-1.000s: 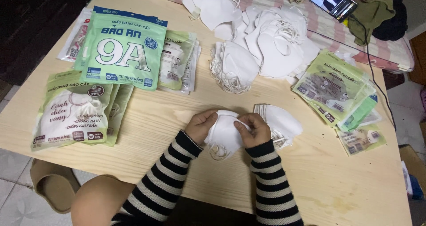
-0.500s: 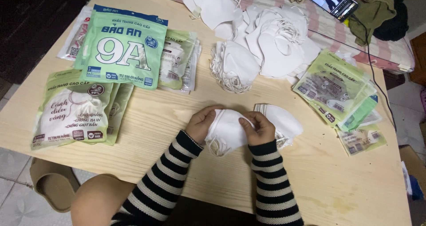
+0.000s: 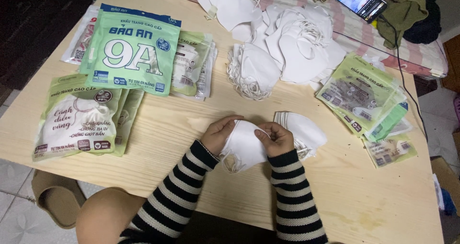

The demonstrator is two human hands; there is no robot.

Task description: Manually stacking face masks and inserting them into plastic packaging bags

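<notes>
both hands, left hand (image 3: 219, 135) and right hand (image 3: 275, 137), grip white mask (image 3: 244, 146) over table (image 3: 335, 196).

A large green packet (image 3: 130, 50) is laid over smaller packets (image 3: 194, 64) at the far left of the wooden table (image 3: 364, 201). More packets (image 3: 362, 94) are stacked at the right. A phone (image 3: 361, 1) and dark clothes (image 3: 412, 11) are seen on striped bedding (image 3: 378, 38) beyond.

Two hands (image 3: 218, 135) (image 3: 275, 137), one phone (image 3: 361, 0), three green packet piles (image 3: 130, 50) (white masks (image 3: 297, 47) too heaped to count).
</notes>
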